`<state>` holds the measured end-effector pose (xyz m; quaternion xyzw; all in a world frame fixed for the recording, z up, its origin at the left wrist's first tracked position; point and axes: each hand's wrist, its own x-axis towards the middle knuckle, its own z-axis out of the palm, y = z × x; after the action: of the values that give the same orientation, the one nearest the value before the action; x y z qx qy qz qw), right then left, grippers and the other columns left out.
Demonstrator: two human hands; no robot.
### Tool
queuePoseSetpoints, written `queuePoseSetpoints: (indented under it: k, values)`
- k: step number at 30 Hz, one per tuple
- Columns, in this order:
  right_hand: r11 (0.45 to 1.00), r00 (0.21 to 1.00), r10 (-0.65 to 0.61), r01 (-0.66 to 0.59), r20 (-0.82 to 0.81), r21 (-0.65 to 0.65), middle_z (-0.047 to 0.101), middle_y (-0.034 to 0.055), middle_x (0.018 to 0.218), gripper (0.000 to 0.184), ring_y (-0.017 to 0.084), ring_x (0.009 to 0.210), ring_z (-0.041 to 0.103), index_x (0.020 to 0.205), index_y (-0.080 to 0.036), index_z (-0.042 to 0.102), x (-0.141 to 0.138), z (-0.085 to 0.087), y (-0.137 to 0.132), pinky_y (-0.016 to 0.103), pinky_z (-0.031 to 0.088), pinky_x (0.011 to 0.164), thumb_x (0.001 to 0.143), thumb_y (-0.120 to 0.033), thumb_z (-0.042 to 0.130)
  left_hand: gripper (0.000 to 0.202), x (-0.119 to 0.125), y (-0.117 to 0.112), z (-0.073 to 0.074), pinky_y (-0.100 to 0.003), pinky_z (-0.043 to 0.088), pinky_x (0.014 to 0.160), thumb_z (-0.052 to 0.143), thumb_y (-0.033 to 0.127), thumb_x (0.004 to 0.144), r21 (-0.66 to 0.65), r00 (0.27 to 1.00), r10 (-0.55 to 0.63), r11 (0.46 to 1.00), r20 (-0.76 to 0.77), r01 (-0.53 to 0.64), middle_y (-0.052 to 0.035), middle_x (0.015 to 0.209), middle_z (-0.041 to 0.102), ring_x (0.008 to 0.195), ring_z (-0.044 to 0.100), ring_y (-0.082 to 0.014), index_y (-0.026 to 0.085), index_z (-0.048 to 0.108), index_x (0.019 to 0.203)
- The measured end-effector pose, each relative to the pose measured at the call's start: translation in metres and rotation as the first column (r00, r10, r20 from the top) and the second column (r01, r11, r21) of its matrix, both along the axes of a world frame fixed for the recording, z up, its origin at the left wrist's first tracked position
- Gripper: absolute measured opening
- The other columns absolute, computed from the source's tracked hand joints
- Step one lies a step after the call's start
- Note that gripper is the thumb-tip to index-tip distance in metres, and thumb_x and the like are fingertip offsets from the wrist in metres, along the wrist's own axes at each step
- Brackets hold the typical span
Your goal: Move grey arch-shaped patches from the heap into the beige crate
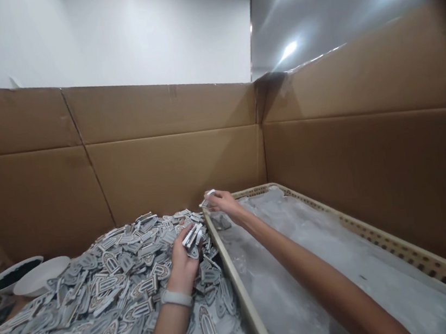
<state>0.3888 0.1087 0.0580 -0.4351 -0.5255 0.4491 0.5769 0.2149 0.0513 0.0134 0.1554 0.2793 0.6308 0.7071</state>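
A big heap of grey arch-shaped pieces (111, 291) with white window patterns covers the table on the left. My left hand (185, 262) rests over the heap, fingers closed on a small stack of the pieces (193, 235). My right hand (220, 203) reaches to the far left corner of a beige perforated tray (384, 241), pinching one piece (207, 198). Another grey piece (222, 222) lies in the tray just under that hand. A white band sits on my left wrist.
Tall brown cardboard walls (170, 141) enclose the work area at the back and right. The tray is lined with a dusty grey sheet (302, 266). Two white bowls (35, 275) stand at the far left, one with dark contents.
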Motion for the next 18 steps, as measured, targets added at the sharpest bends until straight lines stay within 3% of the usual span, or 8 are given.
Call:
queuePoseSetpoints:
  k: [4,8,12,18]
  values:
    - [0.969,0.968,-0.231,0.22,-0.097,-0.113,0.071,0.0053,0.088,0.013,0.014,0.077,0.065,0.091,-0.014,0.072,0.032,-0.005,0.013,0.021,0.053,0.069,0.092,-0.027,0.07,0.034,-0.001,-0.002,0.002,-0.019,0.054,0.055,0.073,0.003,0.08,-0.009,1.0,0.008,1.0,0.013,-0.008,0.0013,0.08,0.068,0.058,0.064,-0.0104,0.018,0.067,0.109]
    - [0.924,0.923,-0.361,0.336,-0.13,-0.179,0.061,0.0017,0.075,0.014,0.013,0.065,0.058,0.088,-0.018,0.06,0.058,-0.015,0.021,0.023,0.055,0.067,0.096,-0.022,0.049,0.03,0.0,-0.004,0.006,-0.019,0.054,0.054,0.069,0.001,0.082,-0.036,1.0,0.019,0.999,0.012,-0.019,-0.0005,0.08,0.069,0.057,0.064,-0.0109,0.016,0.067,0.108]
    - [0.905,0.921,-0.383,0.36,-0.066,-0.228,0.057,-0.0007,0.07,0.011,0.014,0.057,0.055,0.093,-0.021,0.056,0.071,-0.02,0.021,0.025,0.052,0.059,0.094,-0.031,0.052,0.029,-0.001,-0.005,0.007,-0.02,0.053,0.049,0.065,0.0,0.084,-0.031,1.0,0.016,0.999,0.027,-0.015,-0.0001,0.079,0.067,0.054,0.062,-0.011,0.016,0.068,0.109]
    - [0.914,0.944,-0.3,0.326,0.139,-0.24,0.035,-0.0062,0.061,0.041,0.011,0.046,0.027,0.093,-0.018,0.067,0.086,-0.02,0.014,0.02,0.028,0.047,0.099,-0.042,0.034,0.035,-0.001,-0.005,0.007,-0.021,0.056,0.051,0.068,0.0,0.082,-0.041,0.999,0.011,0.999,0.045,-0.009,0.0003,0.08,0.068,0.055,0.063,-0.0112,0.017,0.069,0.113]
